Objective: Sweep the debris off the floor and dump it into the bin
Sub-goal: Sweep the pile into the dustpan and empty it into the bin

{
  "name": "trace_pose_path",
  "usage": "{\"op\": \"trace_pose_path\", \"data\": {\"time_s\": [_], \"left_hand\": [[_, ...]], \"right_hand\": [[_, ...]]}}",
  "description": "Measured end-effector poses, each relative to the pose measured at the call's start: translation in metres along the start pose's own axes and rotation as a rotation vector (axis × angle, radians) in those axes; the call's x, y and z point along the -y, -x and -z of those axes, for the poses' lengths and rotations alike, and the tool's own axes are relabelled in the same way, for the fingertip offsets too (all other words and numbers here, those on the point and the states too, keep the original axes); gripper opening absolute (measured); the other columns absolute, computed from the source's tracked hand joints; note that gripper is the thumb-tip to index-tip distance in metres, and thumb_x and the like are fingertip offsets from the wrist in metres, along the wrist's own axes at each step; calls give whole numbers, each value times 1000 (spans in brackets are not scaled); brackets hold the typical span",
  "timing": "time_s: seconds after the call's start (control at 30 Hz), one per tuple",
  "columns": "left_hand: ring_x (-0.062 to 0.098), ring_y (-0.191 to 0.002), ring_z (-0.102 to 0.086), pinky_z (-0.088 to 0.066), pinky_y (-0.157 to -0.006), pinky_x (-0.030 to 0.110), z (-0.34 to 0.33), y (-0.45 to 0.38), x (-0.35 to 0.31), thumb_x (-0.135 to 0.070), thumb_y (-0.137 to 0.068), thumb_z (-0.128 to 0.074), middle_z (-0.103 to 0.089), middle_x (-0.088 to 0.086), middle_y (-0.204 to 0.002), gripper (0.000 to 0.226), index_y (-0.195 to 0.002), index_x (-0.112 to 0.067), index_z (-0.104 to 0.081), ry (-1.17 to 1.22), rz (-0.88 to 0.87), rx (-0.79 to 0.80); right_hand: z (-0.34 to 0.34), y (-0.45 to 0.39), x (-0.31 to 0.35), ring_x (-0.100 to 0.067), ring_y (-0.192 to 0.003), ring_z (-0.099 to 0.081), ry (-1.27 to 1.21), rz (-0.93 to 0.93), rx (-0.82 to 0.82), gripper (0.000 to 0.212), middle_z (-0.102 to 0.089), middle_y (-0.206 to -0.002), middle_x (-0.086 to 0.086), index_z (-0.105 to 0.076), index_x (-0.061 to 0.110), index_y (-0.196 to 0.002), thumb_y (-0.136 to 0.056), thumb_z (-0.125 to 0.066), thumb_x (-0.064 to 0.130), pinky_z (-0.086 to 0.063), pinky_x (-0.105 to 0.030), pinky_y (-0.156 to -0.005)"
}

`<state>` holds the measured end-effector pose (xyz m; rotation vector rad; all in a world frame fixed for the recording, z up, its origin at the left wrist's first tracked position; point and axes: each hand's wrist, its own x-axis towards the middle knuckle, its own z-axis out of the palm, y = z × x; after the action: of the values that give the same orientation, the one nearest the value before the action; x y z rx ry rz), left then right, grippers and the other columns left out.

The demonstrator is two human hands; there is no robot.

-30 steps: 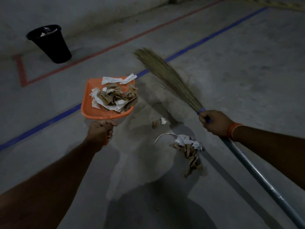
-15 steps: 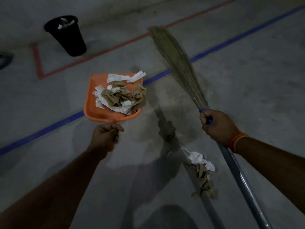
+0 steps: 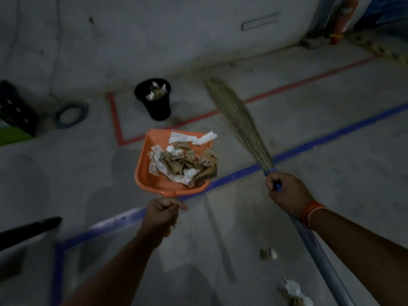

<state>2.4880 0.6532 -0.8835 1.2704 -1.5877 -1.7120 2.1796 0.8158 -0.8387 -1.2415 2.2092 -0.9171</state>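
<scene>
At the far left you have a dark crate (image 3: 15, 111) and a coiled cable (image 3: 70, 114) near the wall, and a black bar (image 3: 28, 230) juts in at the near left. A blue tape line (image 3: 331, 135) crosses the floor (image 3: 331, 184) diagonally; beyond it a red tape line (image 3: 114, 120) corners around the black bin (image 3: 157, 102), which already has paper scraps inside. Your left hand (image 3: 162, 214) grips the handle of the orange dustpan (image 3: 143, 171), raised and heaped with crumpled white and brown debris (image 3: 183, 162), with open floor between it and the bin. Your right hand (image 3: 287, 192) grips the broom (image 3: 238, 120), bristles pointing far. Loose scraps (image 3: 293, 291) lie on the floor at the near right.
</scene>
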Motion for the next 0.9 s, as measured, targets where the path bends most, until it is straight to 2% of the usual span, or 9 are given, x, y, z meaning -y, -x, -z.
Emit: {"op": "trace_pose_path", "data": {"time_s": [0.13,0.2,0.27,0.4,0.53,0.67,0.73,0.8,0.9], "left_hand": [[17,-41,-36,-28,-46,21,27,-86,-51,10,-84,-48,-44,11,-44,38,-65,-9,-74,-1,-5,-55],[13,-38,-31,-25,-48,21,43,-136,-69,3,-79,-48,-40,7,-44,31,-64,-8,-73,41,6,-82],[13,-39,-31,-25,-49,23,62,-194,-85,-5,-76,-50,-40,7,-46,26,-68,-6,-74,65,13,-94],[15,-39,-33,-25,-40,15,104,-304,-103,8,-91,-48,-42,8,-51,33,-75,-5,-74,-20,94,-126],[11,-35,-34,-24,-36,12,142,-407,-109,12,-93,-44,-42,5,-44,33,-77,0,-71,-93,141,-210],[11,-33,-35,-25,-35,12,184,-501,-109,10,-92,-45,-43,-1,-39,31,-80,-1,-71,-150,178,-251],[10,-33,-37,-27,-34,14,201,-549,-110,8,-90,-47,-47,-4,-39,28,-81,-1,-73,-194,202,-265],[12,-36,-40,-30,-37,17,220,-594,-108,7,-88,-50,-51,-6,-41,31,-74,-8,-73,-237,210,-258],[9,-39,-46,-34,-37,21,240,-646,-111,7,-86,-54,-58,-7,-46,32,-68,-11,-72,-333,206,-239]], "right_hand": [[-2,-101,45,-6,-61,-49,0,22,-1,38,-50,-64,3,-44,24,-64,-68,-59,-10,-43,-20,-64],[-9,-162,55,-15,-63,-52,1,26,-10,35,-51,-63,3,-44,24,-63,-67,-60,-7,-45,-29,-66],[-18,-227,63,-17,-63,-53,-6,9,-35,39,-51,-62,3,-43,26,-61,-67,-62,-8,-45,-30,-67],[-44,-344,72,-16,-59,-51,-34,-11,-47,41,-50,-62,3,-44,28,-62,-70,-63,-8,-44,-30,-63],[-74,-434,85,-10,-61,-52,-22,4,-72,40,-53,-64,4,-46,27,-63,-70,-64,-8,-44,-27,-66],[-111,-507,97,-13,-64,-52,13,6,-43,40,-53,-66,0,-45,25,-64,-69,-63,-11,-42,-21,-66],[-131,-540,103,-12,-62,-50,36,7,-39,41,-53,-66,-1,-44,25,-63,-68,-64,-11,-41,-15,-65],[-152,-570,108,-11,-63,-50,40,12,-25,42,-53,-66,-1,-44,26,-63,-68,-64,-12,-39,-10,-65],[-178,-604,113,-14,-64,-52,44,1,-18,44,-53,-66,-1,-44,26,-63,-68,-63,-13,-40,-15,-64]]}}
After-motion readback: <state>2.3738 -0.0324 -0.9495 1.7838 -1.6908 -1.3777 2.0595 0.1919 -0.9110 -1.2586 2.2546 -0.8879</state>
